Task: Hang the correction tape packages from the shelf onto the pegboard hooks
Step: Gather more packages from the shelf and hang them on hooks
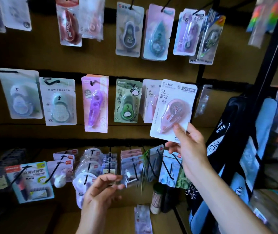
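While my right hand (191, 149) reaches up to the middle row of the pegboard (33, 53), its thumb and fingers (177, 130) pinch the lower edge of a pink correction tape package (173, 110), thumb on the front of the card and the other fingers behind it. The card is tilted a little, its top leaning right, and its upper edge sits level with the black rail of that row; I cannot tell whether its hole is on a hook. It overlaps the right edge of a matching pink package (149, 100) already hanging just behind it, and to the left of that hangs a green package (128, 101), then a purple one (96, 103), with narrow strips of brown board between their edges. To the right of my card there is a short bare stretch of board before a dark bag (222, 132) and the black upright of the frame (270, 65). My left hand (99, 188) is lower, in front of the crowded bottom row, its fingers loosely curled and grasping nothing, the tips close to a small clear packet (131, 176) on a hook. Below, another pale package (142, 218) lies on the brown shelf (111, 222), near its right edge.
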